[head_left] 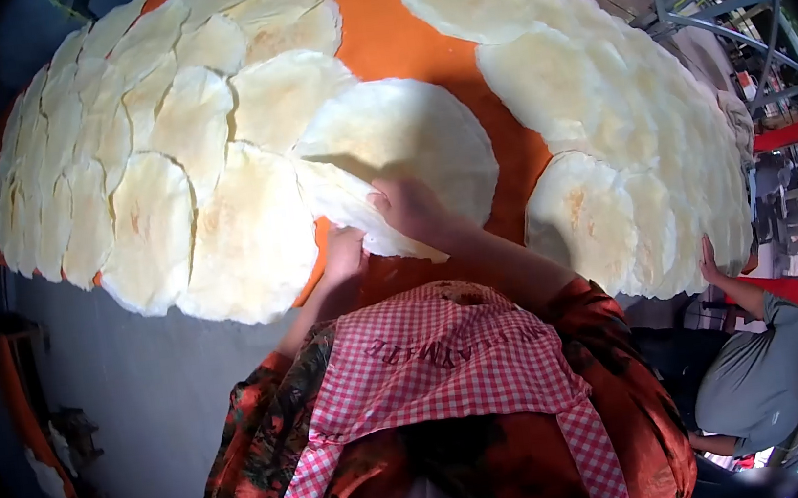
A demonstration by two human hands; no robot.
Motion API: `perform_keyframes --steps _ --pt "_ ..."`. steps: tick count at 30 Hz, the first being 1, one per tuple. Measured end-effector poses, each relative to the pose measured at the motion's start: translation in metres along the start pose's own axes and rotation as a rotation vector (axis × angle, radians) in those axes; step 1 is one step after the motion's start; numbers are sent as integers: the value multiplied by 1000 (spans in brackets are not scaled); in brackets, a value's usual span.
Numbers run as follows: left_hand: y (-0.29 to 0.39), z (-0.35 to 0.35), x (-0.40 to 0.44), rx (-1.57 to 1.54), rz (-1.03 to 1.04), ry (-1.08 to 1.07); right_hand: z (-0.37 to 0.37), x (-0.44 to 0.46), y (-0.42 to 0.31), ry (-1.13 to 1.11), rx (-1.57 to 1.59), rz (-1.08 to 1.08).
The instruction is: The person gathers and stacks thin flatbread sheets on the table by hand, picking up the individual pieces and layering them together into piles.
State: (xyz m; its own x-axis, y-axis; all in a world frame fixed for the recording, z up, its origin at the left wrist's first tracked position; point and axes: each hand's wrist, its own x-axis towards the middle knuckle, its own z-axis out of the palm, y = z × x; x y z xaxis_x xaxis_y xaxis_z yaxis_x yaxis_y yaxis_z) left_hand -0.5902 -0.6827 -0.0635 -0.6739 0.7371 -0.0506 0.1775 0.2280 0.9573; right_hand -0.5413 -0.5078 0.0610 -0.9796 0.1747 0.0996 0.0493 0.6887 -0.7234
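Note:
A thin, pale flatbread (342, 199) is bunched and partly folded at the table's near edge, just in front of the checked apron. My left hand (347, 252) is closed on its lower near edge. To the right, my right hand (407, 211) also grips it, fingers curled over the upper part. Just beyond lies a round flatbread (425, 128) spread flat, with the shadow of my hand and arm across it. On the left, another large flatbread (245, 237) lies flat beside the held one.
Many overlapping flatbreads (149, 218) cover the left side of the orange table cover (415, 41). More flatbreads (582, 213) overlap along the right side. At the far right, a person in a grey shirt (759, 385) reaches one hand to the flatbreads' edge. Metal frames stand behind.

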Motion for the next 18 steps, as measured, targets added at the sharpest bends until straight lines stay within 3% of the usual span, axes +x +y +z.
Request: perform_keyframes --steps 1,2,3,5,7,9,11,14,15,17,18 --pt "13 11 3 -480 -165 165 3 -7 -5 -98 28 64" --pt "30 21 6 -959 -322 327 6 -16 -14 -46 -13 14" --pt "66 20 4 -1023 -202 395 5 -24 -25 11 -58 -32" --pt "59 19 7 -917 -246 324 5 -31 -23 66 -99 -67" --pt "55 21 9 -800 -258 331 22 -27 12 48 -71 -65" --pt "26 27 12 -708 -260 478 32 -5 88 -119 -159 7" --pt "30 14 4 -762 -267 466 -45 35 101 -162 -239 195" --pt "20 12 -2 -847 -341 539 -207 101 133 76 -320 421" --pt "21 10 -4 -842 -388 551 -263 121 178 264 -567 186" --pt "23 8 -3 -845 -426 553 -346 131 110 375 -456 195" --pt "25 8 -4 -864 -400 519 -368 132 67 297 -523 188"
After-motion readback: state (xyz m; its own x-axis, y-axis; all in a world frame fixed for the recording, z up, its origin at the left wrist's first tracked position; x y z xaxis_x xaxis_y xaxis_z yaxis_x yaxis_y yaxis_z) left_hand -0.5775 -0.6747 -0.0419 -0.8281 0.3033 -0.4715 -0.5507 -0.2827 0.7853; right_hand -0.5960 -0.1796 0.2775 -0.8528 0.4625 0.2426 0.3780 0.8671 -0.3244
